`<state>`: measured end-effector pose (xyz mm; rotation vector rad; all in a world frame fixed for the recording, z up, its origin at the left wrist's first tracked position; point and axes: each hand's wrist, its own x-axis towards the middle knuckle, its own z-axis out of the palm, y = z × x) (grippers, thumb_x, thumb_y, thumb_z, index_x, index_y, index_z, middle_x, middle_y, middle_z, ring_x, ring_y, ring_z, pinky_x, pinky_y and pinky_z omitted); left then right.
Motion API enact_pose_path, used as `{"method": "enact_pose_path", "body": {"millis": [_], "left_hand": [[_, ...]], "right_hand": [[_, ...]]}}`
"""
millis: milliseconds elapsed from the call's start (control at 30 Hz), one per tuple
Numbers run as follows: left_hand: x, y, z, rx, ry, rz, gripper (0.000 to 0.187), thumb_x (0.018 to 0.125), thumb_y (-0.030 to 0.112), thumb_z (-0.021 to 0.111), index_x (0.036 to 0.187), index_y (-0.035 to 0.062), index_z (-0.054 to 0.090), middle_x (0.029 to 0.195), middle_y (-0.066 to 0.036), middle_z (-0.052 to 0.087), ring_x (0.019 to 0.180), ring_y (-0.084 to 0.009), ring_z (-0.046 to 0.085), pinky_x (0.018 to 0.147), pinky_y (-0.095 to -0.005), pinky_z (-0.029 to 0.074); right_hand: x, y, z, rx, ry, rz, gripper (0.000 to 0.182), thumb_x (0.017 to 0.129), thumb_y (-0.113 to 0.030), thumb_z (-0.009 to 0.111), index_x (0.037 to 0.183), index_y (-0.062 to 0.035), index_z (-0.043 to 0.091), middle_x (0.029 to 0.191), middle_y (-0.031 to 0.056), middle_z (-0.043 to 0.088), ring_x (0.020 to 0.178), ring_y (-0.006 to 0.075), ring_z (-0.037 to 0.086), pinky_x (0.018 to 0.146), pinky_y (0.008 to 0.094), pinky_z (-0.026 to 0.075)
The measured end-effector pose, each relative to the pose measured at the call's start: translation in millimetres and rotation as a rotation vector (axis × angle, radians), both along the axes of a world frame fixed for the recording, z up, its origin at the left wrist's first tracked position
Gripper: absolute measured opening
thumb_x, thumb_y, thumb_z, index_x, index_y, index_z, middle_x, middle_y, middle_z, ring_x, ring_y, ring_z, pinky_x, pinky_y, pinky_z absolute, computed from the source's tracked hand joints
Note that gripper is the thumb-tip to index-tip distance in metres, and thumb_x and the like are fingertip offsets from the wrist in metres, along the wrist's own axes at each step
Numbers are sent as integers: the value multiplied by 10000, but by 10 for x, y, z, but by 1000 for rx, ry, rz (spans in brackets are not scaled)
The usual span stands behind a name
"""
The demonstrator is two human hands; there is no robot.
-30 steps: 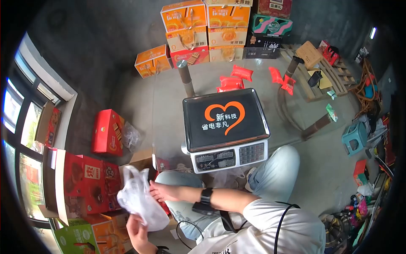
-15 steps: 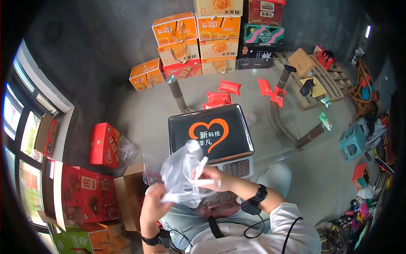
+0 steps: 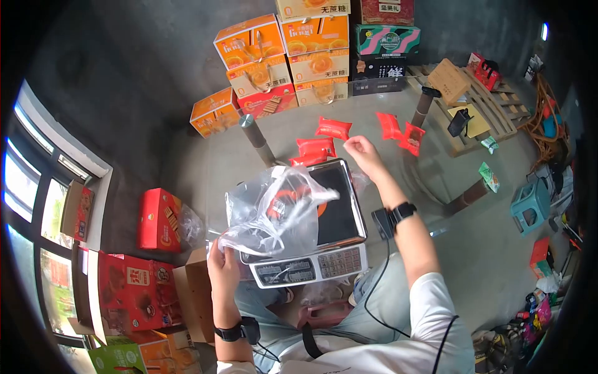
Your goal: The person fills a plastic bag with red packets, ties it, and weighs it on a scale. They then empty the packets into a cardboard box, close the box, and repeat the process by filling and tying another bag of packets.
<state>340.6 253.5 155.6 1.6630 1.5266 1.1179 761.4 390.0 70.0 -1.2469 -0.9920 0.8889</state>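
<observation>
My left hand [image 3: 223, 260] pinches the rim of a clear plastic bag [image 3: 261, 215], which spreads over a digital scale with a black top plate [image 3: 339, 215]. Its keypad and display [image 3: 311, 267] face me. Stretched past the scale, my right hand [image 3: 365, 157] has let the bag go; its fingers are loosely bent and nothing shows in them. Just beyond its fingertips lies a red packet [image 3: 333, 128]. Another red packet [image 3: 316, 148] lies behind the scale, partly over a further one. To the right are two more red packets, one [image 3: 389, 126] beside the other [image 3: 412, 138].
The scale stands on a glass table [image 3: 218, 187] with thick legs. A green packet [image 3: 489, 177] lies at its right edge. Stacked orange boxes [image 3: 314, 34] stand behind, a wooden pallet [image 3: 498, 106] back right, a blue stool [image 3: 529, 206] right, red boxes [image 3: 159, 218] left.
My right hand has released the bag and reached forward toward the red packets. My left hand keeps the bag, which now spreads open over the scale's plate.
</observation>
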Motion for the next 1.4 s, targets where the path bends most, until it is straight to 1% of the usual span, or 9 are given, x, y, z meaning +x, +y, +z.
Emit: {"method": "enact_pose_path", "body": {"millis": [100,233,467,567,667,767,900,1033,1400], "left_hand": [[104,33,-25,0,2,27,273,938,59,470,1173,-28,577,912,-88,641,797,-146,582,719,-257,449],[103,85,25,-113,43,132,275,909,27,492,1167,-37,561,906,-106,633,837,-170,583,751,-282,450],[36,251,144,189,353,86,662,749,1,608,1369,17,377,1325,-204,461,1248,-382,404,1061,-431,304],[236,322,391,210,307,8,687,750,98,690,1361,13,387,1259,-179,515,1184,-349,453,1051,-449,304],[406,402,554,208,255,24,631,749,161,750,1289,20,454,1091,-133,599,1051,-301,530,1024,-462,332],[414,422,538,365,363,-25,230,774,111,730,933,53,574,790,-45,617,749,-275,587,960,-490,386],[335,274,529,344,276,-3,157,771,42,702,819,37,553,758,-71,607,767,-272,592,971,-461,394],[353,140,475,351,235,8,143,783,42,694,820,36,556,769,-74,611,769,-278,590,965,-468,399],[557,-258,578,308,178,-45,87,837,45,631,904,45,575,910,-79,658,930,-276,620,1057,-493,312]], "right_hand": [[91,373,-70,-164,-365,119,590,725,-379,786,1168,-51,576,1217,143,577,1159,289,528,956,391,449],[2,902,-33,-257,-1006,405,733,655,-465,808,1242,-108,552,1353,156,469,1280,339,411,1037,450,365],[-549,1238,212,-552,-1330,565,739,608,-511,815,1238,-212,571,1452,128,342,1364,345,285,1089,507,282],[-731,1313,130,-675,-1504,660,727,619,-524,801,1242,-219,585,1478,134,292,1367,352,282,1086,494,301],[-740,1335,51,-763,-1472,639,709,624,-520,807,1229,-199,625,1534,133,211,1388,335,258,1093,463,312],[-408,1394,-150,-860,-1463,659,677,663,-592,739,1147,-124,668,1440,160,361,1312,333,365,1045,427,370],[72,1193,-128,-882,-1552,558,613,712,-618,658,1039,-103,708,1281,174,520,1164,314,511,953,399,445],[593,775,-438,-939,-1364,414,430,730,-463,665,955,-98,698,1254,174,515,1109,295,538,947,376,448],[769,-959,75,-1028,-1242,437,712,559,-639,769,992,-76,720,1322,209,387,1212,404,371,1027,412,373]]}}
